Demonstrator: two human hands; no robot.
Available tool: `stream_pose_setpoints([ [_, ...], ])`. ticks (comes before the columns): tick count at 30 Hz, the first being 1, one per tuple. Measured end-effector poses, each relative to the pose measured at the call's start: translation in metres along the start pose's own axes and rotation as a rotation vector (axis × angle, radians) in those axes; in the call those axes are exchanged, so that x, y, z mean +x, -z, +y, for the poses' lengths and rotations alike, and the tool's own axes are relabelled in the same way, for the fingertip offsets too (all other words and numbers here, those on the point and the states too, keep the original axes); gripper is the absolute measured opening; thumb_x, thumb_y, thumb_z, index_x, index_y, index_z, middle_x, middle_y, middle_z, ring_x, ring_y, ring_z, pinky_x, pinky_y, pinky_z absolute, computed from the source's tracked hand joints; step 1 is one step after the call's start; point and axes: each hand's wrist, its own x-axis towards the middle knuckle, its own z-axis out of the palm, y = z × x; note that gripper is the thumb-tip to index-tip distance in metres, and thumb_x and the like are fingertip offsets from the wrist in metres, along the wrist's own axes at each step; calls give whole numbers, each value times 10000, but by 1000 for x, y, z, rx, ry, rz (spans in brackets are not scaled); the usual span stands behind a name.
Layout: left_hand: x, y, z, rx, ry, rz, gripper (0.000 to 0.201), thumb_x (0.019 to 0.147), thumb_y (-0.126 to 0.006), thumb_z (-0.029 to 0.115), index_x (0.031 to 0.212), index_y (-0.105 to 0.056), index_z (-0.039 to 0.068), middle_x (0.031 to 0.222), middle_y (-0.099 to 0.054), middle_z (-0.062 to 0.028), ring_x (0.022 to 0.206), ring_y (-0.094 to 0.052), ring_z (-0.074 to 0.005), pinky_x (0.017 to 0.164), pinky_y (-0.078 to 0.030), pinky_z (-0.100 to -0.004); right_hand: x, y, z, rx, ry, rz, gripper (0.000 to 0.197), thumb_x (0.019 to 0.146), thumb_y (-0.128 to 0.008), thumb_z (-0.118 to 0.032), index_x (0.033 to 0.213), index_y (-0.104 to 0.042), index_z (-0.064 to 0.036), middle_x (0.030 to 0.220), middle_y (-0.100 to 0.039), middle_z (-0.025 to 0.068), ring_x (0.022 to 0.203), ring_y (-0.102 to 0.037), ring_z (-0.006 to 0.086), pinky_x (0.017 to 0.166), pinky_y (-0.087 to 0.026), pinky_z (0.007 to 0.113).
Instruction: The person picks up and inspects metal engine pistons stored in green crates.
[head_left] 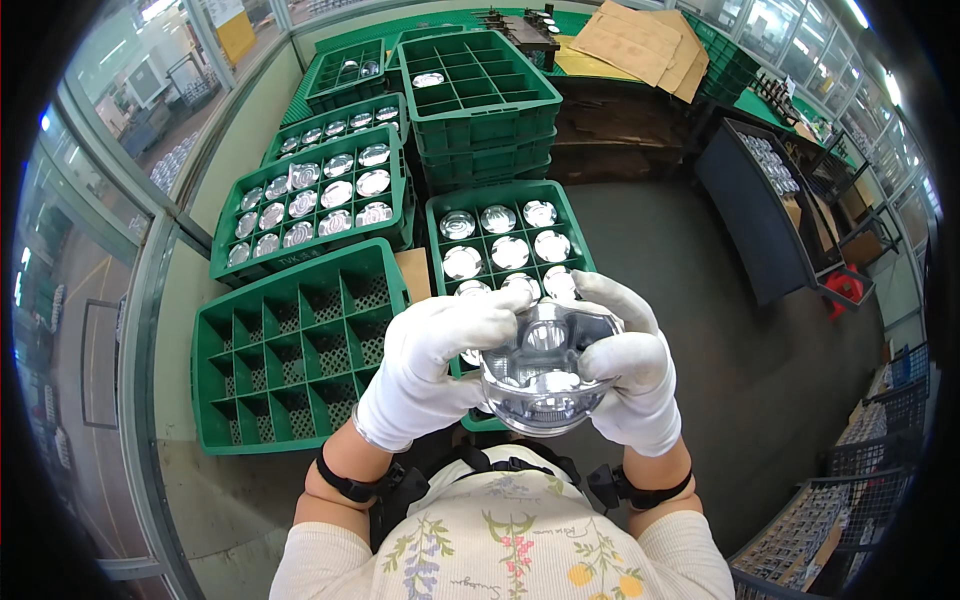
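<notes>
In front of my chest I hold a shiny metal piston (pixel 545 385), its hollow underside partly showing and its grooved side toward me. My left hand (pixel 430 350), in a white glove, grips it from the left. The gloved right hand (pixel 640 375) closes on its right side, fingers curled over the edge. Beneath and beyond my hands stands a green divided crate (pixel 573 218) with several pistons in its compartments. My hands and the held piston hide the crate's near part.
At the left lies a green crate (pixel 300 444) with mesh-bottomed compartments. Behind it, another green crate (pixel 235 262) carries rows of pistons. Stacked green crates (pixel 487 140) rise at the back. A dark cart (pixel 745 215) stands right, with wire racks (pixel 850 490) nearer at the lower right.
</notes>
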Motion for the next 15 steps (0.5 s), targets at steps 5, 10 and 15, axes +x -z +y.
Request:
stream_pose_setpoints([
  [5,-1,1,1,67,-29,-28,603,579,-911,30,1066,-558,74,1126,-659,-183,1051,-667,-315,859,-552,-393,-7,0,-2,151,-199,50,328,797,-660,85,1045,-551,-99,1395,-431,250,1179,-573,337,946,-486,382],
  [10,-5,-1,7,-13,147,-13,594,611,-905,46,1100,-567,27,1136,-658,-172,1095,-646,-281,927,-527,-381,-5,-4,-6,204,-219,83,563,678,-744,112,1145,-486,-69,1388,-422,245,1226,-527,282,1010,-430,364],
  [15,-4,-5,8,-86,183,26,620,597,-838,22,1170,-602,29,1181,-662,-166,1073,-659,-301,914,-530,-364,-4,-8,-7,262,-264,100,597,677,-749,130,1166,-465,-64,1380,-427,233,1221,-525,250,1007,-449,358],
])
